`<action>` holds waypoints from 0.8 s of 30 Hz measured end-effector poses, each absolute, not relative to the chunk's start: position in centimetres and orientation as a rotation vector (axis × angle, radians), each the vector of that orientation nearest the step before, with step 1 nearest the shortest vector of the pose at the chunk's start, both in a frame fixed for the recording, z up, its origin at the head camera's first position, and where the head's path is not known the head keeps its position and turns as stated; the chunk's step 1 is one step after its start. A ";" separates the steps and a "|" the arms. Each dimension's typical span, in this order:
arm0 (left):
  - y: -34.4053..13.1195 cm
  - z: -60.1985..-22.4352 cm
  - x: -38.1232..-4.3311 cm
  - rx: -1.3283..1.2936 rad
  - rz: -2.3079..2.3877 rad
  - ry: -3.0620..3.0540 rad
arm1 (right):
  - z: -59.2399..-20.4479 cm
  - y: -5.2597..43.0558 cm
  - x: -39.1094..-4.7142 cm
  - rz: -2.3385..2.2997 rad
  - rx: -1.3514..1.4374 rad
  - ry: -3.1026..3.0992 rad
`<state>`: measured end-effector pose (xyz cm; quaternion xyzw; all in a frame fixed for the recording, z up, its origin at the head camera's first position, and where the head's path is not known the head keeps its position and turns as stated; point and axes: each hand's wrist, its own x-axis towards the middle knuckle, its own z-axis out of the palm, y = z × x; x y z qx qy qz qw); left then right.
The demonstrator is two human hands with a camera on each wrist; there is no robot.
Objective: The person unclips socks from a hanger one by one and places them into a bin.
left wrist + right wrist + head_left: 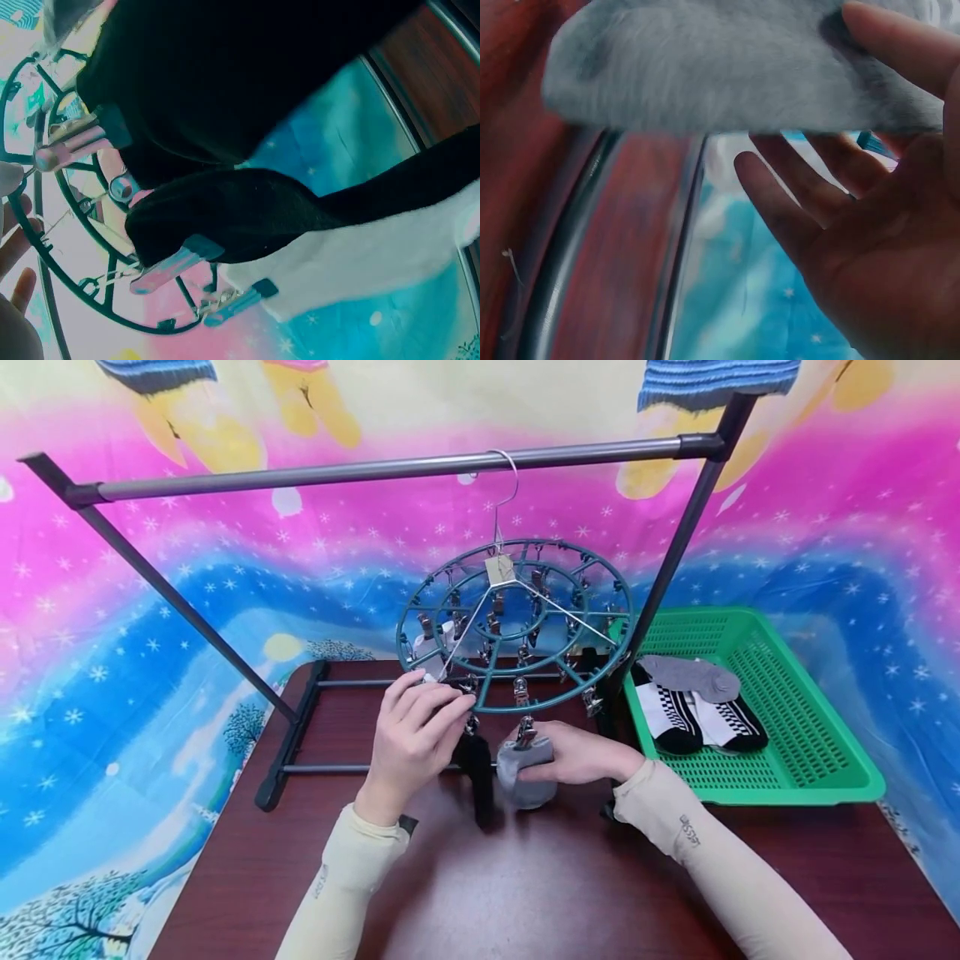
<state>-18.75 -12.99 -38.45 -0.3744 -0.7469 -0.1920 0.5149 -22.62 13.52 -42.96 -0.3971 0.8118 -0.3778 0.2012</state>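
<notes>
I note the right hand [581, 752] pinching the grey sock [531, 789], which hangs from a metal clip [527, 732] below the near side of the round sock hanger [551, 706]; left hand [416, 731] at its rim, grasp indeterminable

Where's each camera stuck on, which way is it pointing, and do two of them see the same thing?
Head: worn on the head, looks forward and down at the round clip hanger; left grip, right grip and cream sleeves show.
Left wrist: worn there, faces a black sock clipped to the hanger; some fingers show at the left edge.
Right wrist: worn there, faces the gray sock; right palm and fingers show.
Shared: head and right wrist both see the gray sock.
</notes>
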 end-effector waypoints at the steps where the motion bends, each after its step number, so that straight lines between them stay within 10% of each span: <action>1: -12.8 -38.4 -18.7 -0.906 -0.459 -1.788 | -43.1 13.5 -22.6 -1.059 -1.112 2.261; 24: -11.2 -38.9 -18.4 -0.908 -0.417 -1.722 | -41.8 21.3 -20.4 -0.999 -0.906 2.433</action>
